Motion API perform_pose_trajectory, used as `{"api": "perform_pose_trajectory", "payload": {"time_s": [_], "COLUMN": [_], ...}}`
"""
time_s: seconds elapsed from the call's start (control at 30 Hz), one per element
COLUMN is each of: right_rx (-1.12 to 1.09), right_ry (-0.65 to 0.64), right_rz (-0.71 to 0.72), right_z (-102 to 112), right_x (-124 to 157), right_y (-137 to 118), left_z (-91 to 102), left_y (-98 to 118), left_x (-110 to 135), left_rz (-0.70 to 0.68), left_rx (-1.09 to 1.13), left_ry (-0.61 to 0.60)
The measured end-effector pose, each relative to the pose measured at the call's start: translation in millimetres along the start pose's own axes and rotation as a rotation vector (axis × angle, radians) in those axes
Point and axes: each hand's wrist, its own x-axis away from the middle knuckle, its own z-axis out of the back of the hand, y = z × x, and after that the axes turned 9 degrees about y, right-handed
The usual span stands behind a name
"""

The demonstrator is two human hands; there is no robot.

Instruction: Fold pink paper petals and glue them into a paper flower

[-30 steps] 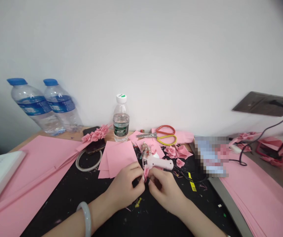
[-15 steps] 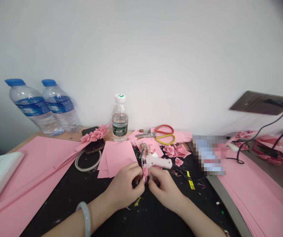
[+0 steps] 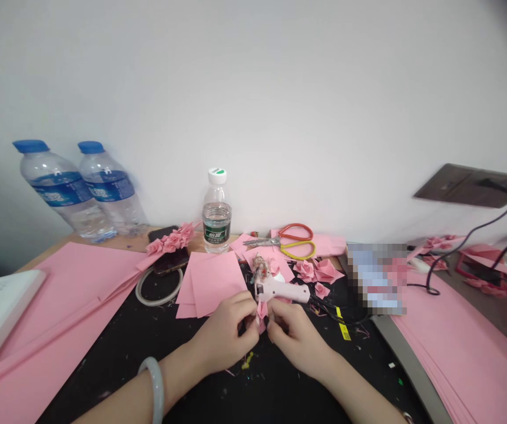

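Folded paper piece (image 3: 261, 316): small, pink, narrow and upright, with creased sides coming to a point at the top; a paler patch shows low on its left, and its lower part is partly hidden by the fingers.
Place of the piece: between the two hands, over the black part of the counter (image 3: 218, 391), just on the near side of the pale glue gun (image 3: 285, 291).
Left hand (image 3: 231, 327): thumb and fingers clamped on the left side of the piece, their tips meeting at its edge; a pale bangle (image 3: 158, 387) circles the wrist.
Right hand (image 3: 300, 335): fingers curled, tips drawn close together right beside the piece's right side; I cannot tell whether they pinch it or only sit next to it.
Paper roses (image 3: 305, 271): pink, folded, loose beyond the right hand, near the glue gun's handle.
Square sheets (image 3: 215, 280): pink, overlapping, just beyond the left hand.
Scissors (image 3: 273, 241): blades pointing left, one red and one yellow handle, lying on pink paper near the wall.
Small bottle (image 3: 216, 221): white-capped, upright behind the square sheets.
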Motion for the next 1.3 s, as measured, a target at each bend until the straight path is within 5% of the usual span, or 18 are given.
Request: {"api": "perform_pose_trajectory", "payload": {"time_s": [0.17,0.33,0.6,0.97,1.3], "right_rx": [-0.134,-0.406,-0.684,-0.600,-0.636], "right_ry": [-0.062,-0.119,-0.171,-0.118,-0.118], "right_rz": [-0.116,-0.242,-0.284,-0.284,-0.316], "right_z": [2.4,3.0,2.2,3.3,5.0], "right_x": [0.6,1.9,0.0,-1.2,-2.0], "right_y": [-1.0,-4.3,0.8,-4.0,3.5], "left_z": [0.5,0.1,-1.1,1.2,-0.6], "left_y": [-3.1,-6.3,-9.8,-8.6,-11.1], "left_x": [-2.0,-1.4,-2.8,-1.6,-2.9], "left_rz": [0.072,0.313,0.512,0.422,0.480], "left_rx": [0.155,0.545,0.881,0.661,0.838], "left_ry": [-0.016,-0.176,-0.269,-0.183,-0.262]}}
